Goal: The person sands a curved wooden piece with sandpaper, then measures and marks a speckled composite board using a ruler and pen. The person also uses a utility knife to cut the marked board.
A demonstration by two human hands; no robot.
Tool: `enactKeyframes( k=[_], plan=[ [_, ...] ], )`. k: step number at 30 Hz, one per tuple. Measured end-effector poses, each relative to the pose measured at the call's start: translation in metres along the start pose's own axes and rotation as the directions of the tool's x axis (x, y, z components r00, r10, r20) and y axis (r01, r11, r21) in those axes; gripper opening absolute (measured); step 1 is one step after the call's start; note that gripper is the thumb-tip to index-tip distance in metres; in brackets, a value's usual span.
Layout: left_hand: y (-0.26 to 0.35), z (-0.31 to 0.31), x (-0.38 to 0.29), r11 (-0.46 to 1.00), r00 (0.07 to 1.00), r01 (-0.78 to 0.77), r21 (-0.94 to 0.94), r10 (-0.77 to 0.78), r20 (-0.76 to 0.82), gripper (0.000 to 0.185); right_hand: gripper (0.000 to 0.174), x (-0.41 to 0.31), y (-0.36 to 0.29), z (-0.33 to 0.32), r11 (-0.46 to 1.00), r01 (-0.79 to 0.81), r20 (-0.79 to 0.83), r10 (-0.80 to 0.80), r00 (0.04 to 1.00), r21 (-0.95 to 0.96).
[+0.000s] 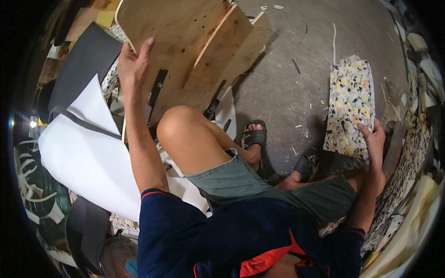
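My left hand (134,64) grips the edge of a curved plywood panel (167,31), thumb on its face and the fingers partly hidden behind the edge. More plywood pieces (226,41) lie beside that panel, with dark metal brackets (157,92) near my raised knee. On the right, my right hand (373,137) holds the lower right edge of a speckled rebonded foam slab (349,107), its thumb on top. The slab seems to be several layers thick; what lies under it is hidden.
White foam sheet (87,163) and a dark grey foam sheet (85,62) lie on the left. A fan (118,257) stands at the lower left. Foam offcuts (417,215) pile up along the right. Small scraps dot the concrete floor (288,87) around my sandalled feet.
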State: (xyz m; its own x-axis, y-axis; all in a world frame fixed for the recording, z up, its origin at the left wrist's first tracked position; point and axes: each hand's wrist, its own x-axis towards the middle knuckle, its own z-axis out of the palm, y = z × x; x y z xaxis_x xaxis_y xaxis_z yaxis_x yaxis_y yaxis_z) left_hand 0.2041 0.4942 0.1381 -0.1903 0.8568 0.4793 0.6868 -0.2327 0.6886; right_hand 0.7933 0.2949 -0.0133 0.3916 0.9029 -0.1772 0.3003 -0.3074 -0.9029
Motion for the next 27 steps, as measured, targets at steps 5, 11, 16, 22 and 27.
enactKeyframes(
  k=[5, 11, 16, 22, 27],
  plan=[
    [-0.023, -0.001, 0.003, 0.989, 0.998, 0.068, 0.13, -0.068, -0.006, 0.049, 0.035, 0.011, 0.018, -0.004, 1.0, 0.023, -0.052, -0.024, 0.998, -0.015],
    [0.022, 0.035, -0.024, 0.994, 0.994, 0.028, 0.104, -0.017, -0.111, 0.045, 0.044, 0.009, 0.026, -0.003, 0.997, -0.056, -0.151, 0.047, 0.987, -0.056],
    [0.022, 0.048, -0.038, 0.993, 0.996, -0.089, -0.079, 0.087, -0.037, 0.038, 0.056, 0.003, 0.038, 0.004, 0.979, -0.053, -0.329, -0.015, 0.944, -0.195],
    [0.006, 0.049, -0.048, 0.992, 0.995, -0.077, 0.096, 0.082, -0.058, 0.036, 0.081, -0.002, 0.021, 0.011, 0.972, -0.116, -0.405, 0.024, 0.914, -0.205],
    [-0.005, 0.069, -0.01, 0.958, 0.956, -0.286, 0.027, 0.287, -0.067, 0.045, 0.084, 0.0, 0.015, 0.034, 0.937, -0.112, -0.513, -0.079, 0.855, -0.332]
  ],
)
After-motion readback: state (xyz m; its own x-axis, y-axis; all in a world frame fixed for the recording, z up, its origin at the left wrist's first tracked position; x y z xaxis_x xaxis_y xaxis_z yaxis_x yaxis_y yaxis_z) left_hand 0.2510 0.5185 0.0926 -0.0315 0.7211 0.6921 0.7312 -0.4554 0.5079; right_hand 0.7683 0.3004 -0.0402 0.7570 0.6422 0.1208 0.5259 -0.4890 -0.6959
